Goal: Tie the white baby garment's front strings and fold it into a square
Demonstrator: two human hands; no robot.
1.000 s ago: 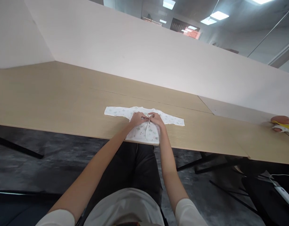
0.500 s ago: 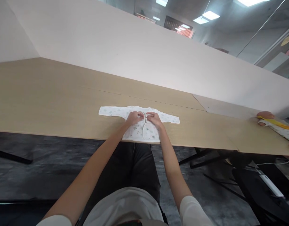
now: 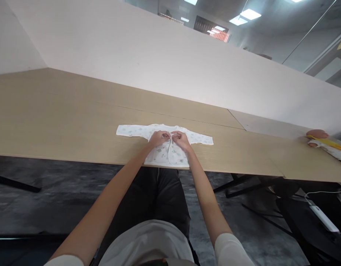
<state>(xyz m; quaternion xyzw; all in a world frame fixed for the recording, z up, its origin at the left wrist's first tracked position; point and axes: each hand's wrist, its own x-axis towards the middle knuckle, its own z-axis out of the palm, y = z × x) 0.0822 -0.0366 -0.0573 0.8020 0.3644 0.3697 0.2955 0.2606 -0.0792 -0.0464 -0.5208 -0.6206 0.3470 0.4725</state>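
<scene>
Right hand (image 3: 181, 140) draws closer to left hand (image 3: 158, 138); with both I pinch front edges of white printed shirt (image 3: 161, 156) on table (image 3: 76, 122).

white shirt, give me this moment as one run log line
white printed shirt: on table, sleeves spread | left hand: at front opening | right hand: at front opening | finger hold: too small to tell
</scene>
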